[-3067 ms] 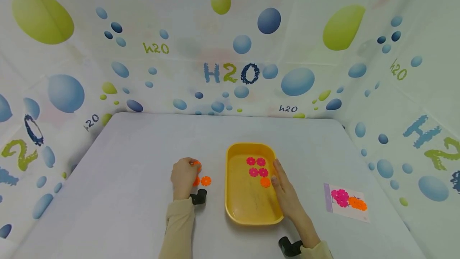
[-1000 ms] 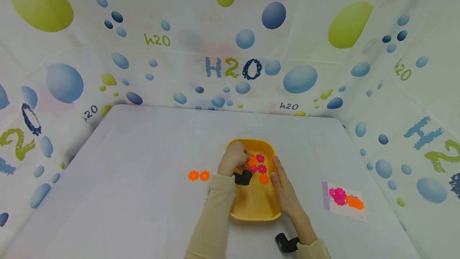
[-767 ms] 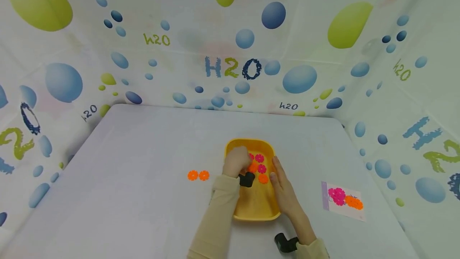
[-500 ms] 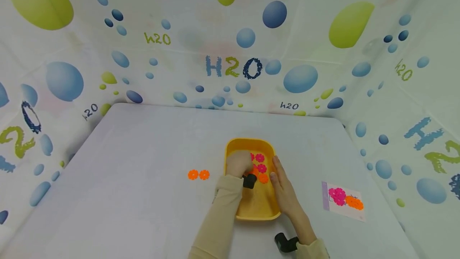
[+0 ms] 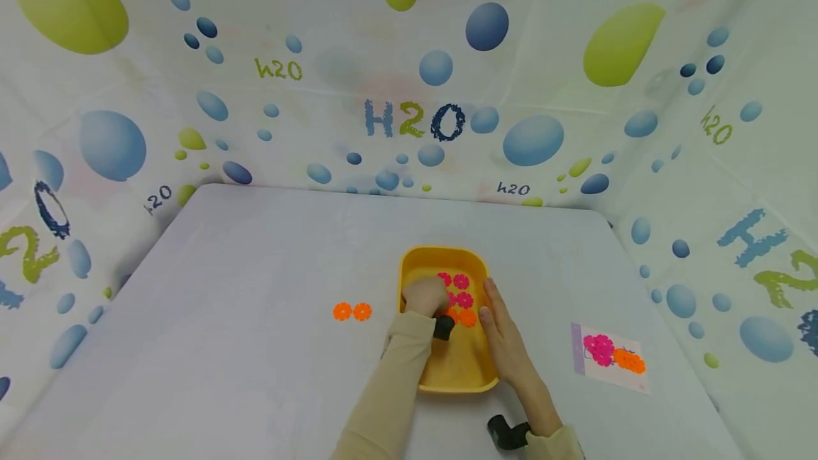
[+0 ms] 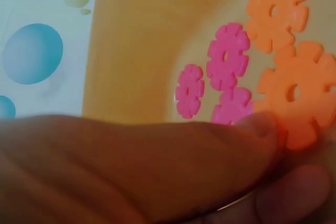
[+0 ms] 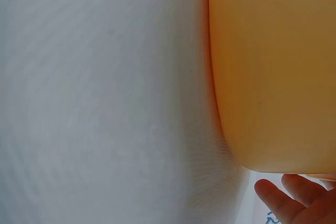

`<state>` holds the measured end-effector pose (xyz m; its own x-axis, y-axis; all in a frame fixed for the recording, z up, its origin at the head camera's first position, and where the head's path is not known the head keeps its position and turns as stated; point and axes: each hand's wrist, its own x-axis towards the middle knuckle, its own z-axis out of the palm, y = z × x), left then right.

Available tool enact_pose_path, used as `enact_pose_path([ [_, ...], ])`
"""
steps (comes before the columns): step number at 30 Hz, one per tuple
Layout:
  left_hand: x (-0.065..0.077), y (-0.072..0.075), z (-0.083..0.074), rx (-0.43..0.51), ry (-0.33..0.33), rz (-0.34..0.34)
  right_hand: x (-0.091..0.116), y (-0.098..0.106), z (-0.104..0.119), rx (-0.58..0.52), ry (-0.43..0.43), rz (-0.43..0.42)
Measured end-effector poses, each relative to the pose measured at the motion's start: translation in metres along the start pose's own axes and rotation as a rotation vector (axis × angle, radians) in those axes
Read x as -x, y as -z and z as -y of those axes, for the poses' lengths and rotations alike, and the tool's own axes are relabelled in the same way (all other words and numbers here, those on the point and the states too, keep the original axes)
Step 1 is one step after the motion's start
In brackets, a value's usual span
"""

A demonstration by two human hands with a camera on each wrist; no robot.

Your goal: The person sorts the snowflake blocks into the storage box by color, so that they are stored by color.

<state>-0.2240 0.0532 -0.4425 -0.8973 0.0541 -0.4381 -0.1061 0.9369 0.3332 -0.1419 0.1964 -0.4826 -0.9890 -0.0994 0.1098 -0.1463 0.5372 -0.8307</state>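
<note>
Inside the yellow tray [image 5: 456, 366], my left hand [image 5: 427, 295] pinches an orange flower-shaped disc [image 6: 315, 85] between thumb and finger. That disc lies low, close beside another orange disc [image 5: 468, 317]. Several pink flower-shaped discs [image 5: 461, 281] are in the tray just beyond, arranged in pairs; my fingers partly cover some of them. My right hand [image 5: 511, 346] rests along the tray's right side with fingers straight. In the right wrist view, its fingertips [image 7: 275, 200] show below the tray's outer wall [image 7: 273, 77].
Two orange flower-shaped discs [image 5: 352, 311] lie side by side on the white table [image 5: 255, 375], left of the tray. A card [image 5: 613, 368] with pink and orange shapes lies to the right. Dark wrist cameras [image 5: 508, 433] sit at both cuffs. Printed cloth [image 5: 319, 91] surrounds the table.
My left hand has carried an orange disc from the table into the tray, then shifted it toward me, beside the other orange one. The right hand keeps its place on the tray.
</note>
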Motion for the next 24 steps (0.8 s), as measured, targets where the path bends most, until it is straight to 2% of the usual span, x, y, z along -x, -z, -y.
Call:
enact_pose_path([
  [11, -0.003, 0.002, 0.002, 0.012, 0.012, 0.011, 0.000, -0.001, 0.001, -0.004, -0.010, 0.009],
  [19, -0.001, -0.001, 0.003, 0.022, 0.013, -0.019, 0.001, -0.001, 0.001, -0.003, -0.021, 0.011],
  [21, 0.002, 0.001, 0.004, 0.047, -0.004, -0.040, 0.001, -0.001, 0.001, 0.001, -0.021, 0.010],
  [24, 0.007, 0.007, 0.005, 0.071, -0.063, -0.085, 0.001, -0.001, 0.002, 0.006, -0.024, 0.009],
])
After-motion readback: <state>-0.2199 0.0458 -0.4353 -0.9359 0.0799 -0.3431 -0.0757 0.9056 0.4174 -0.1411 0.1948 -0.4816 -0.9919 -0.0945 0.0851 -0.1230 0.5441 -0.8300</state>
